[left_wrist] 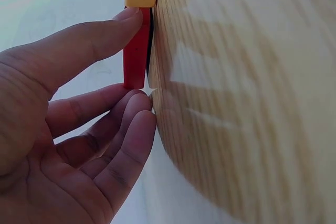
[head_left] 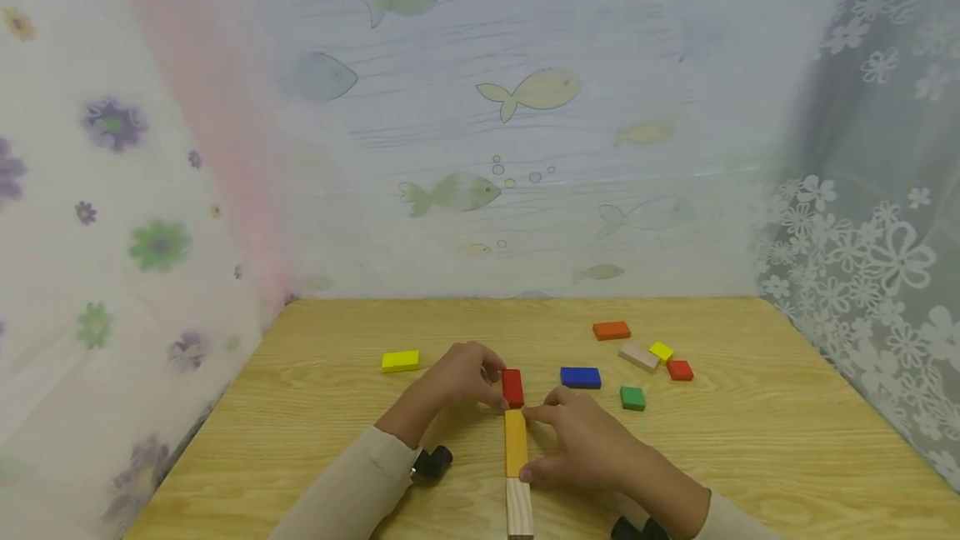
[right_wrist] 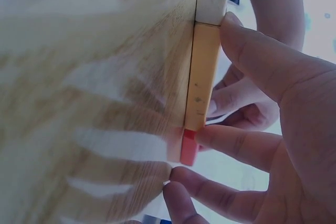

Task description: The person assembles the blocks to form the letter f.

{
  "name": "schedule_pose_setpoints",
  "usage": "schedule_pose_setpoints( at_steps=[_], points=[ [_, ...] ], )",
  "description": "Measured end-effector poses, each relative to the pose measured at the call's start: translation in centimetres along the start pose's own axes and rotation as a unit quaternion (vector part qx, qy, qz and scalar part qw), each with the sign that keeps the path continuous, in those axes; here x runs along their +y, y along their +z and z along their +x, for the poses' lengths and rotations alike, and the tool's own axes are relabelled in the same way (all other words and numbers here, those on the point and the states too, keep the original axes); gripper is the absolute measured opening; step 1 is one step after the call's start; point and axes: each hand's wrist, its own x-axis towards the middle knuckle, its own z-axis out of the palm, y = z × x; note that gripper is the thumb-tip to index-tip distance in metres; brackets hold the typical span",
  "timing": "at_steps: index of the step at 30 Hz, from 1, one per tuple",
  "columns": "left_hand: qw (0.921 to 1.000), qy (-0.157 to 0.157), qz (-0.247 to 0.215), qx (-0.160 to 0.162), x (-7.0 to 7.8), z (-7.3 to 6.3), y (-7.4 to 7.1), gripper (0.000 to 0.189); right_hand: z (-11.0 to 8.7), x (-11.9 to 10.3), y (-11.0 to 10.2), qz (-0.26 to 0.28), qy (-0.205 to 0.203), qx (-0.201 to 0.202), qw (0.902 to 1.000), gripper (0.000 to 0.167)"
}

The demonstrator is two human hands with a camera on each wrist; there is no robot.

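Note:
A red block [head_left: 512,387], a longer yellow-orange block [head_left: 516,442] and a plain wooden block [head_left: 519,508] lie end to end in a line on the table. My left hand [head_left: 463,377] pinches the red block by its two ends, thumb at the near end and index finger at the far one, as the left wrist view shows. My right hand [head_left: 585,440] spans the yellow-orange block [right_wrist: 203,77] lengthwise. Its thumb is at the joint with the wooden block, its index fingertip at the joint with the red block [right_wrist: 189,148].
Right of the line lie a blue block [head_left: 581,377], a green block [head_left: 632,398], an orange-red block [head_left: 611,330], a plain wooden piece [head_left: 639,357], a small yellow block [head_left: 661,352] and a small red block [head_left: 680,370]. A yellow block [head_left: 401,361] lies at the left.

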Motion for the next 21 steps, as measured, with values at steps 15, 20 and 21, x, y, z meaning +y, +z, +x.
schedule_pose_setpoints(
  at_steps=[15, 20, 21],
  points=[
    [0.9992, 0.011, -0.031, -0.023, -0.62, 0.09, -0.19, 0.05, 0.0, 0.06, 0.08, 0.004, -0.001, -0.001, 1.0, 0.083],
    [0.9991, 0.007, -0.035, -0.023, -0.58, 0.05, -0.12, 0.047, -0.01, -0.03, 0.03, 0.005, 0.002, -0.002, 1.0, 0.083],
    [0.9991, 0.006, -0.036, -0.021, -0.6, 0.05, -0.08, 0.046, -0.01, -0.03, 0.03, 0.004, 0.002, -0.002, 1.0, 0.083]
  ],
)
